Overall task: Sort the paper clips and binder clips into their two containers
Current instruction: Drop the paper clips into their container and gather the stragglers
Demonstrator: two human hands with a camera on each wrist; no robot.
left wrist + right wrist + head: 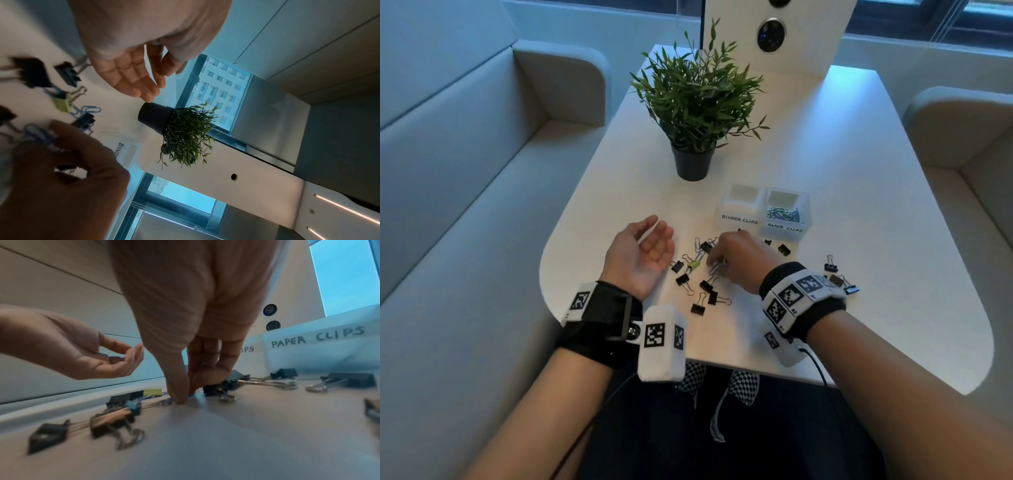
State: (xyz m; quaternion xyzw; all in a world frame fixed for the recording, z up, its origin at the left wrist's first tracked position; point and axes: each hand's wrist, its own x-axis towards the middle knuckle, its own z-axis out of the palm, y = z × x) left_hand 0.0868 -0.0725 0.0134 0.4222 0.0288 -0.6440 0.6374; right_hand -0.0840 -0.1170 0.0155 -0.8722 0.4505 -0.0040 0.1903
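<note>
Two clear containers stand side by side: one labelled BINDER CLIPS (739,209) and one labelled PAPER CLIPS (787,214) with several coloured clips inside. Black binder clips (683,279) and a lime one (694,264) lie scattered in front of them, mixed with loose paper clips (698,244). My right hand (714,265) reaches down into the pile. Its thumb and fingertips (180,395) pinch a blue paper clip (37,133) against the table. My left hand (657,240) hovers palm up just left of the pile, fingers relaxed, holding nothing.
A potted plant (692,164) stands behind the pile on the white table (859,205). More binder clips (830,267) lie to the right of my right wrist. Grey sofa seats flank the table on both sides.
</note>
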